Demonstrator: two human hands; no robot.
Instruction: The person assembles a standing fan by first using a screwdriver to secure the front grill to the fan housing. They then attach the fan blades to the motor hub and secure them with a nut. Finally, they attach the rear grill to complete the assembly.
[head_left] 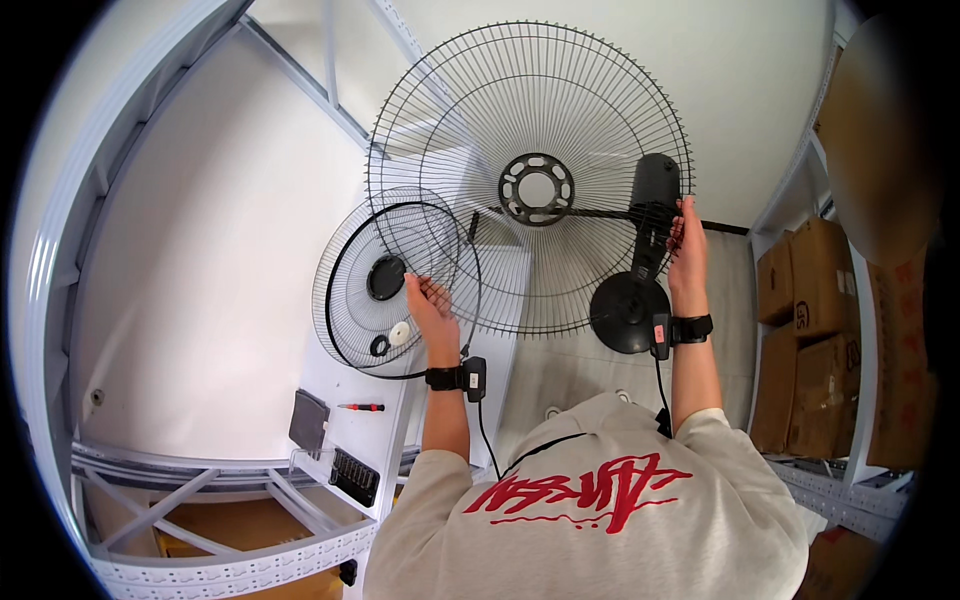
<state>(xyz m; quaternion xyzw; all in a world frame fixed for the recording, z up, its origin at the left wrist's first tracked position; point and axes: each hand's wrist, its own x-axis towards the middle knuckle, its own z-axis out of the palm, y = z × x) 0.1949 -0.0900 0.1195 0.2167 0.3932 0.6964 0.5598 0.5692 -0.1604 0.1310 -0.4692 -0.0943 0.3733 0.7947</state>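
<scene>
A large round black wire fan grille (450, 110) with an open ring-shaped hub is held up in front of me. My right hand (688, 255) grips its right rim. At its lower-left rim, my left hand (432, 312) has its fingers curled round the wires. Behind the grille, a black fan stand (628, 312) with its motor housing (657, 180) shows through the wires. Below and left, a second fan grille (335, 300) with a solid black centre disc (386, 278) lies on the white table (350, 385). A white round piece (400, 333) and a small black ring (379, 346) lie within its outline.
On the table's near part are a red-and-black screwdriver (362, 407), a dark flat case (309, 422) and a black bit set (354, 477). White metal shelving (200, 575) frames the left. Cardboard boxes (825, 280) fill the shelves at right.
</scene>
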